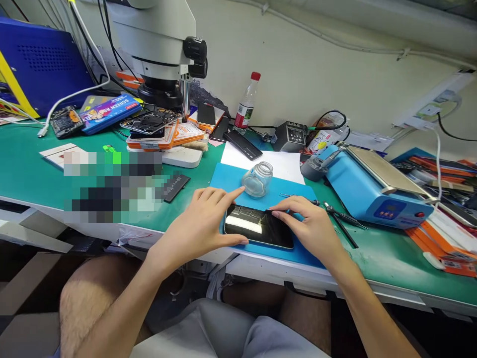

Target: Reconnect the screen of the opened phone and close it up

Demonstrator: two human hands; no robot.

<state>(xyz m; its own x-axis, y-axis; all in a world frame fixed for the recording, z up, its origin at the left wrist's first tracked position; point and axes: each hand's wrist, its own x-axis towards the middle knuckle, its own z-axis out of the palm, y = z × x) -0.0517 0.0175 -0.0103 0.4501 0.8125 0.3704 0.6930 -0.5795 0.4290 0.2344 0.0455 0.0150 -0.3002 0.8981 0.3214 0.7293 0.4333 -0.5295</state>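
Observation:
A phone [274,233] with a dark, glossy screen lies face up on a blue mat [214,178], bright reflections on its glass. My left hand [199,223] is at the phone's left end, thumb and index finger spread around its corners. At the far edge of the phone, toward the right, my right hand [307,219] pinches a small, thin black piece; its exact kind cannot be made out. Just beyond the phone stands an open glass jar [257,180], near my left index fingertip.
Right of the mat lie tweezers and slim tools [341,216], then a blue heating plate machine [376,191]. A microscope [160,35] rises at the back left over stacked phones and boxes [167,134]. A bottle [246,104] stands by the wall. One left area is blurred.

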